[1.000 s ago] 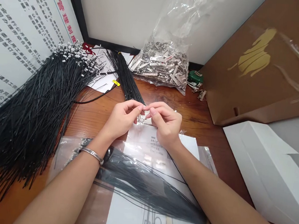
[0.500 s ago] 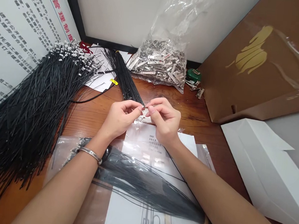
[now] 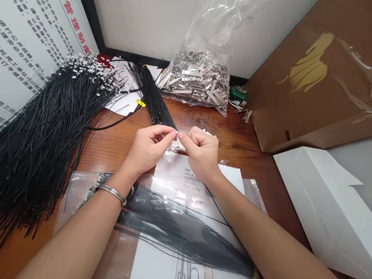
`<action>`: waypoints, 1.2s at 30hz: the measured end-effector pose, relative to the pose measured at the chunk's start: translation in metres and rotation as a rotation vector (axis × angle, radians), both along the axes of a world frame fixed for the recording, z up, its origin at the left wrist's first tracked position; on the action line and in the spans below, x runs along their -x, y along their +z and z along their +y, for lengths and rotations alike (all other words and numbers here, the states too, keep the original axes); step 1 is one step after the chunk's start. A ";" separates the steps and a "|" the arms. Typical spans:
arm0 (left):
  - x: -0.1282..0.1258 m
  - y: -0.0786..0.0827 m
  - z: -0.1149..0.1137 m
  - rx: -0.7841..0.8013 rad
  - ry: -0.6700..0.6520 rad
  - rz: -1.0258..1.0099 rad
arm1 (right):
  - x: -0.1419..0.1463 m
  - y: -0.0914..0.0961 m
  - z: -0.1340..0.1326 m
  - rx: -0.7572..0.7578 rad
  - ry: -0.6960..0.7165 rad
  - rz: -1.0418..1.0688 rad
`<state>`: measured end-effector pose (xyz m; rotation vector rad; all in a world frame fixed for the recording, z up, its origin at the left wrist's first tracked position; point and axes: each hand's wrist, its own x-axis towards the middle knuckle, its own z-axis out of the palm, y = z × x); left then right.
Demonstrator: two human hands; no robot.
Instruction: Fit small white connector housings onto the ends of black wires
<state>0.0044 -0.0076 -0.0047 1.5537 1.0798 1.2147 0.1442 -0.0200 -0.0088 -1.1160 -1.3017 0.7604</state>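
Note:
My left hand (image 3: pixel 148 147) and my right hand (image 3: pixel 201 151) meet fingertip to fingertip above the wooden table (image 3: pixel 114 142), both pinched on a small metal part I can barely make out. A thin black cord (image 3: pixel 219 207) trails from my right hand back under the forearm. Under my arms lies a bundle of black cords in a clear bag (image 3: pixel 171 229) on white printed sheets (image 3: pixel 189 179). A slim bundle of black cords (image 3: pixel 152 95) points at my hands from the back.
A big heap of black cords with white tips (image 3: pixel 43 131) fills the left. A clear bag of metal clips (image 3: pixel 198 77) stands at the back, a green object (image 3: pixel 237 93) beside it. A brown cardboard box (image 3: pixel 324 78) and white box (image 3: pixel 329 208) stand right. A printed board (image 3: pixel 22 29) leans left.
My right hand's fingers have curled tighter and shifted slightly left against my left fingertips. The view has drifted a little; everything else stays in place.

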 end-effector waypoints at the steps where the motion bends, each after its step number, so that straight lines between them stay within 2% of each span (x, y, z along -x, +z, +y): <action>1: 0.000 0.001 0.000 -0.005 0.006 -0.009 | 0.000 0.001 0.000 0.043 0.017 0.021; 6: -0.001 0.006 0.000 0.010 0.025 -0.070 | 0.000 0.002 -0.001 0.192 0.068 0.080; 15: 0.002 0.005 0.001 0.018 0.032 -0.118 | 0.001 0.003 0.001 0.167 0.071 0.067; 23: 0.002 0.004 0.000 -0.021 0.070 -0.053 | 0.000 0.001 0.001 0.151 0.009 -0.041; 28: 0.003 0.001 0.000 -0.090 0.061 0.073 | -0.003 -0.003 0.001 0.118 0.059 -0.191; 32: 0.003 -0.002 0.001 -0.153 0.047 0.170 | -0.005 -0.002 0.001 0.152 0.113 -0.296; 36: 0.002 -0.003 0.002 -0.146 0.023 0.174 | -0.004 0.001 -0.001 0.145 0.097 -0.274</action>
